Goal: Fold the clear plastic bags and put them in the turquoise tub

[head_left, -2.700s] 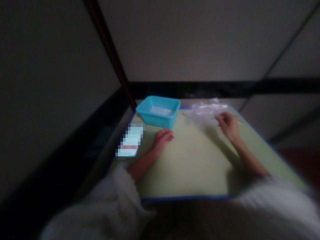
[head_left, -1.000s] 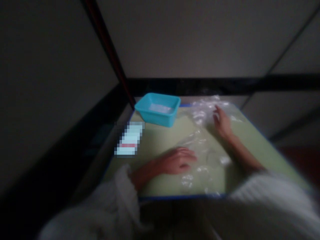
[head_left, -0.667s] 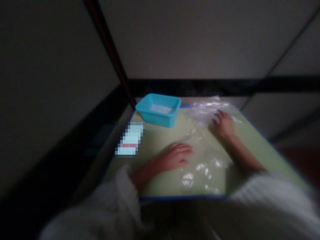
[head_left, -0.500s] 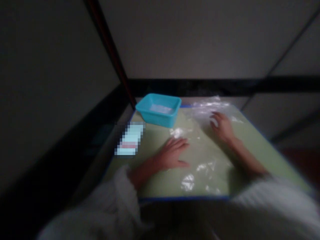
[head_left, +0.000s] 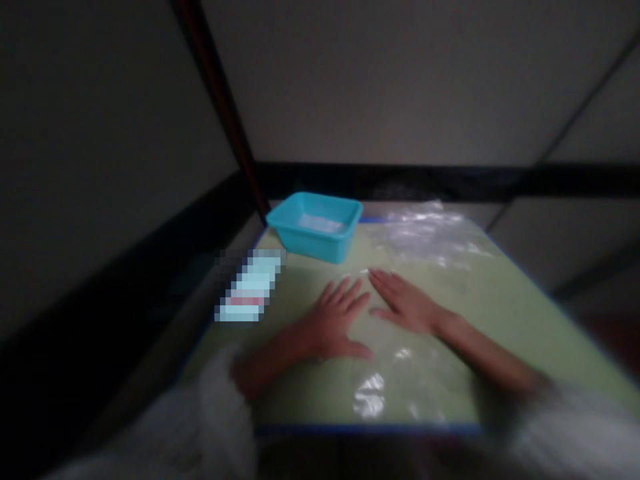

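Note:
A clear plastic bag or sheet (head_left: 369, 397) lies flat on the pale green tabletop (head_left: 295, 393), its edges hard to make out. My left hand (head_left: 333, 327) rests spread on the plastic's left side, palm down. Close by on the right, my right hand (head_left: 407, 301) is laid palm down on the same plastic, fingers stretched toward the left hand. Nothing is held in either hand. Farther back on the right sits more crinkled clear plastic (head_left: 425, 230).
At the back left of the table stands a turquoise plastic basin (head_left: 315, 247) with something pale inside. A pixelated, light-coloured flat item (head_left: 253, 287) lies along the left edge. A wall (head_left: 400, 87) rises behind the table.
My right hand has come from the crinkled plastic at the back right to the middle, near my left hand. My left hand's fingers are more spread.

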`<state>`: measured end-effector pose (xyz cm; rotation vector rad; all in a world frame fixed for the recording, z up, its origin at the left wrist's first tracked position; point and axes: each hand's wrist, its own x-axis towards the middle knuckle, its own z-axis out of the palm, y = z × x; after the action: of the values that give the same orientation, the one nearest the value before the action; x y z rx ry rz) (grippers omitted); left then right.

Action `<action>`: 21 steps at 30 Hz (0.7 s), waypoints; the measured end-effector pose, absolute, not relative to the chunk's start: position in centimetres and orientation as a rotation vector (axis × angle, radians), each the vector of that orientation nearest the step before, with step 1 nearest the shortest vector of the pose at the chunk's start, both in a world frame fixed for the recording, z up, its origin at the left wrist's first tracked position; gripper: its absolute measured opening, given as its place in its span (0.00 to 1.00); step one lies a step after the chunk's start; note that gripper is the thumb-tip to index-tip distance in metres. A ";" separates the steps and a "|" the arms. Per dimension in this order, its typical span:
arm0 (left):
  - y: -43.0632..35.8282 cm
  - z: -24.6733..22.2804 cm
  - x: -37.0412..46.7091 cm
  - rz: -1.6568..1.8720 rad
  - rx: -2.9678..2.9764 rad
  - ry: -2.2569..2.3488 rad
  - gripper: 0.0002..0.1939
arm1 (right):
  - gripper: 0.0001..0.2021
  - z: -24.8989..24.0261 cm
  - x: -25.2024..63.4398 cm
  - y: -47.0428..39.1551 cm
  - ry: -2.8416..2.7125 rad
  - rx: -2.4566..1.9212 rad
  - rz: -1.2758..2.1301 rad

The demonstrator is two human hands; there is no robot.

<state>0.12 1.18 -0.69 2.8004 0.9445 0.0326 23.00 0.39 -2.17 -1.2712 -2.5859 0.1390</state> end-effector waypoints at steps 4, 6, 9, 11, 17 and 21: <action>1.2 -0.5 -0.1 0.028 2.803 0.941 0.55 | 0.40 -2.3 24.4 1.3 -2.565 -1.416 0.125; 1.4 -0.3 -0.4 0.007 2.804 0.948 0.54 | 0.39 -2.3 25.2 1.6 -2.548 -1.441 0.119; 1.9 0.1 -1.0 -0.042 2.800 0.976 0.54 | 0.38 -2.3 25.8 1.7 -2.534 -1.453 0.121; 2.3 0.3 -1.4 -0.081 2.789 0.983 0.55 | 0.39 -2.2 26.0 1.7 -2.540 -1.469 0.134; 3.4 0.9 -2.4 -0.115 2.764 0.958 0.52 | 0.40 -1.5 26.3 1.4 -2.573 -1.474 0.110; 3.1 0.9 -1.6 0.257 2.752 0.945 0.32 | 0.34 -0.1 25.7 0.8 -2.490 -1.391 0.048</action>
<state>-1.62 3.14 0.93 2.7524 0.9453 0.2573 25.67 0.81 -0.13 -1.3908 -2.4897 0.0476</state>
